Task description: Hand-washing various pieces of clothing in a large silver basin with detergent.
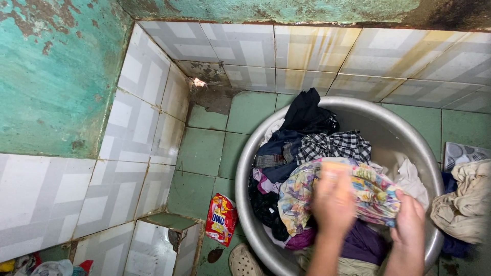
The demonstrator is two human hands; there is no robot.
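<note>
The head view looks down into a big metal basin [388, 134] on a green tiled floor [204, 148], heaped with laundry. On top of the heap lies a floral cloth [299, 191], pale with yellow, pink, green and purple patches, bunched and creased, spread across the middle of the basin from its left part to the right. The left hand [332, 202] is blurred; it sits on the cloth's middle with the fingers curled down into the fabric, so it seems to clutch the cloth, though the blur keeps the grip from being certain. The right hand [409, 220] is closed on the cloth's right end, fingers wrapped over a gathered fold near the basin's right side. The cloth thus runs between both hands and out to the left beyond the left hand. Behind it lie a black-and-white checked cloth [335, 145], dark blue jeans [273, 153] and a black garment [307, 112] draped up over the far rim. A purple cloth [363, 243] shows under the wrists, and a white one [411, 179] to the right. Outside the basin, a beige cloth [468, 202] lies at the right, a red packet [221, 219] lies on the floor just left of the rim, and a sandal [244, 261] sits at the near rim.
</note>
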